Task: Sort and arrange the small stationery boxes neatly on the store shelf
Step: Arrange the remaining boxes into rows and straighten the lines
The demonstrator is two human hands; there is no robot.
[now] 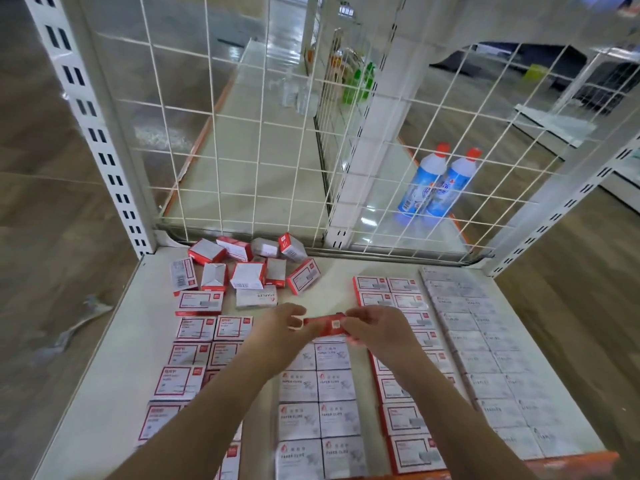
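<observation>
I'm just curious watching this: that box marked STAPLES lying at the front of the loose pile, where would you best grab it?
The STAPLES box lies flat, label up, its long sides running left to right. I'd come from above and pinch it across its short width, thumb on the near long edge, fingers on the far one. Its near edge faces bare shelf, while other loose boxes crowd its far side, so slide it nearer first.

Two blue bottles (437, 183) (red caps), two hands (282, 322).
</observation>
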